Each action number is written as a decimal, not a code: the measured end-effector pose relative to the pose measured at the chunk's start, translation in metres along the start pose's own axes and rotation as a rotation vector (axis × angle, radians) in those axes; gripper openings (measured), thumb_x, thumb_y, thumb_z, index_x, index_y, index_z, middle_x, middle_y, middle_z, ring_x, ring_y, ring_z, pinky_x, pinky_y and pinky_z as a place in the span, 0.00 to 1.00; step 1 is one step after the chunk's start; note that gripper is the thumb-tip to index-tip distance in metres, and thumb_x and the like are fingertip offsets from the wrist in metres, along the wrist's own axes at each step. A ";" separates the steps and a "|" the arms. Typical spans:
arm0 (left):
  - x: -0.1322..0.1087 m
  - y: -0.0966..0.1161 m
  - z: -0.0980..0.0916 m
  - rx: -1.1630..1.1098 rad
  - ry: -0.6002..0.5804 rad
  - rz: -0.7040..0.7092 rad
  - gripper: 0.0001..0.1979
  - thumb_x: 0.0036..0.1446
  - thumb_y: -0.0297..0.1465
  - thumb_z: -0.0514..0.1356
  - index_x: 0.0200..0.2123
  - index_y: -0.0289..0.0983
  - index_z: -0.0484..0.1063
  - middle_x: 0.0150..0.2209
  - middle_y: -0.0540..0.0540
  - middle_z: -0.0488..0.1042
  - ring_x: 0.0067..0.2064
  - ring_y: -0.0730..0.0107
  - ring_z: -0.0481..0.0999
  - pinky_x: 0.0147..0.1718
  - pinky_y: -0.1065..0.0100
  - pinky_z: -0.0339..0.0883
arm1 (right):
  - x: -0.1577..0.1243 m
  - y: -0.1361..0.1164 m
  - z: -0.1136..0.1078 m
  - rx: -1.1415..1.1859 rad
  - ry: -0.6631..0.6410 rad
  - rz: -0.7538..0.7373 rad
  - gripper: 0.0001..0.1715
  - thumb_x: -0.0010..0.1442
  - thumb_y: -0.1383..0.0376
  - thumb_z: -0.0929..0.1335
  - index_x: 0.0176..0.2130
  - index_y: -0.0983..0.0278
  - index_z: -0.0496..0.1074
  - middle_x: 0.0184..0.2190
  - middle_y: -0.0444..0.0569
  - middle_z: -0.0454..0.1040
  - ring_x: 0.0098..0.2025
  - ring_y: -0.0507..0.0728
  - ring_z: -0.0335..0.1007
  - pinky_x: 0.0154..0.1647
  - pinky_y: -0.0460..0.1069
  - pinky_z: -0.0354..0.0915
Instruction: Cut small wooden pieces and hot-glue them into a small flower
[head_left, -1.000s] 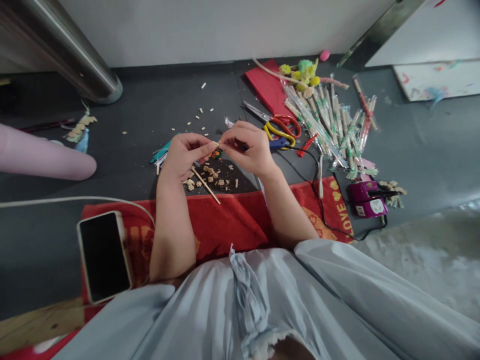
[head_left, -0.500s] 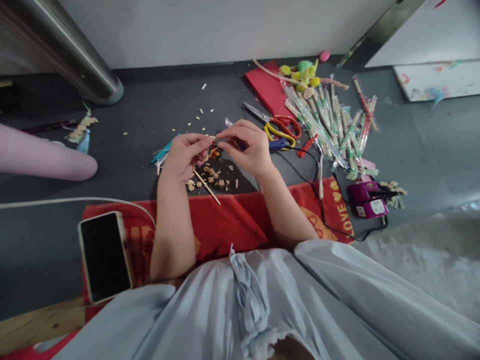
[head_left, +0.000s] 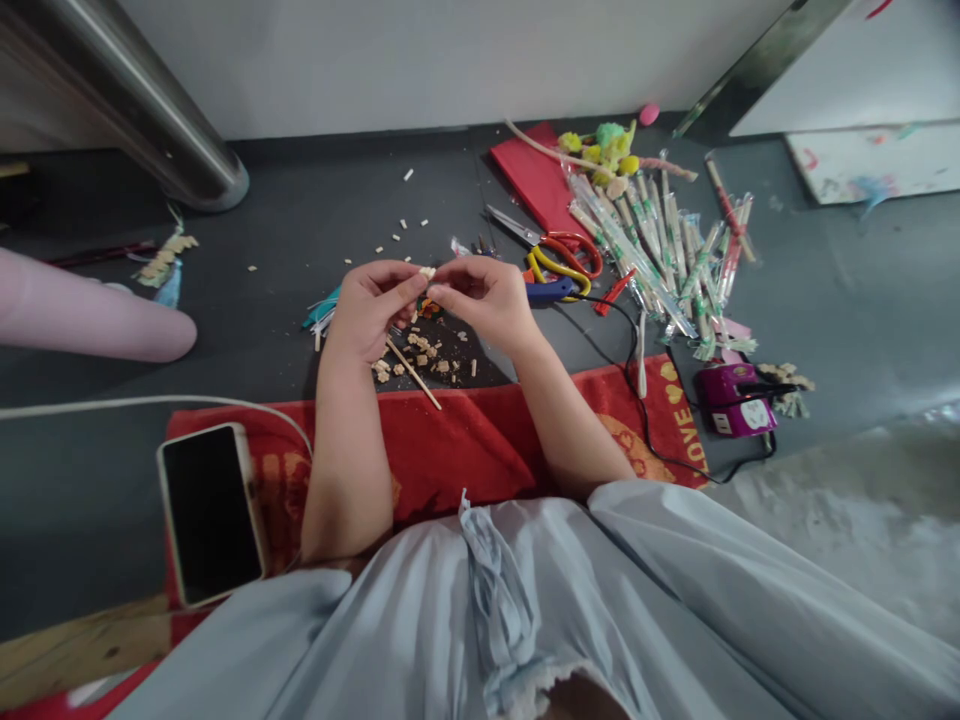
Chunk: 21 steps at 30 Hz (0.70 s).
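Observation:
My left hand (head_left: 373, 308) and my right hand (head_left: 486, 298) meet above the dark table, fingertips almost touching. Pinched between them is a small pale piece (head_left: 427, 272) with a bumpy edge; its kind is too small to make out. Both hands are closed, and the left one's lower fingers curl under the palm. Below them lie several small tan pieces (head_left: 421, 350) among crumbs, with a thin wooden stick (head_left: 414, 374) slanting across. Teal and white strands (head_left: 321, 309) stick out beside my left hand. A blue tool handle (head_left: 551, 290) with a black cord lies just right of my right hand.
Scissors (head_left: 577, 268) with red and yellow handles lie at right, before many wrapped sticks (head_left: 660, 240). A purple box (head_left: 739, 400) stands farther right. A red towel (head_left: 465, 430) covers the near edge, with a phone (head_left: 210, 515) on its left. A metal post (head_left: 165, 120) rises at back left.
My right hand has shifted slightly left and its fingers have closed in toward my left hand. The pale piece between the fingertips shows more plainly now.

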<state>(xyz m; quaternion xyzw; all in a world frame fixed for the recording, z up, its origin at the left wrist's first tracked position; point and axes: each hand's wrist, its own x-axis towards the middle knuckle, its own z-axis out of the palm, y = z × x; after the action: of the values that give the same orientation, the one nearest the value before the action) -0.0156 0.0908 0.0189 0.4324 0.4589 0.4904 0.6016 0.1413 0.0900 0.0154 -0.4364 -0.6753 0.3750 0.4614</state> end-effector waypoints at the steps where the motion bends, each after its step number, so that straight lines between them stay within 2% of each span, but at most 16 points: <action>1: 0.000 0.000 0.000 0.005 0.003 0.001 0.11 0.43 0.36 0.71 0.27 0.38 0.75 0.16 0.56 0.67 0.15 0.85 0.61 0.15 0.79 0.54 | 0.000 0.001 0.001 0.019 -0.024 0.015 0.25 0.50 0.46 0.71 0.34 0.66 0.74 0.26 0.43 0.71 0.27 0.47 0.64 0.29 0.44 0.63; 4: 0.000 0.000 0.000 0.010 0.001 -0.003 0.12 0.41 0.37 0.72 0.26 0.38 0.75 0.17 0.55 0.69 0.16 0.84 0.63 0.15 0.79 0.56 | 0.000 0.001 0.005 0.081 -0.058 0.047 0.28 0.48 0.45 0.72 0.32 0.68 0.74 0.24 0.43 0.71 0.25 0.46 0.63 0.26 0.43 0.61; 10: 0.000 0.000 0.000 -0.004 0.001 0.012 0.14 0.37 0.38 0.73 0.26 0.38 0.76 0.16 0.55 0.68 0.15 0.84 0.62 0.15 0.78 0.54 | 0.000 -0.002 0.004 0.178 -0.085 0.075 0.25 0.53 0.47 0.69 0.28 0.68 0.73 0.20 0.42 0.71 0.21 0.46 0.62 0.23 0.43 0.62; 14: 0.000 0.000 0.000 -0.022 0.002 0.025 0.13 0.37 0.38 0.73 0.25 0.39 0.76 0.16 0.56 0.67 0.16 0.84 0.61 0.14 0.78 0.53 | 0.003 0.005 -0.003 0.123 0.048 0.059 0.22 0.55 0.49 0.69 0.27 0.66 0.73 0.20 0.41 0.70 0.20 0.46 0.62 0.21 0.43 0.62; 18: -0.001 0.002 0.002 -0.033 0.004 0.011 0.14 0.36 0.37 0.73 0.25 0.38 0.76 0.17 0.55 0.68 0.17 0.84 0.62 0.14 0.78 0.53 | 0.006 0.017 -0.018 0.073 0.269 -0.042 0.24 0.62 0.46 0.61 0.38 0.61 0.74 0.27 0.44 0.71 0.25 0.48 0.67 0.25 0.46 0.67; 21: -0.001 0.003 0.002 -0.023 0.018 0.003 0.12 0.38 0.36 0.73 0.25 0.37 0.75 0.17 0.55 0.68 0.16 0.85 0.61 0.14 0.78 0.53 | 0.007 0.025 -0.032 0.037 0.348 -0.124 0.28 0.62 0.43 0.59 0.44 0.58 0.74 0.31 0.45 0.72 0.29 0.50 0.70 0.30 0.49 0.70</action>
<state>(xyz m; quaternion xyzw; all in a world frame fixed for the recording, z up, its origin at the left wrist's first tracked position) -0.0143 0.0900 0.0223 0.4217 0.4579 0.5004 0.6018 0.1764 0.1085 0.0045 -0.4438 -0.6038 0.2772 0.6014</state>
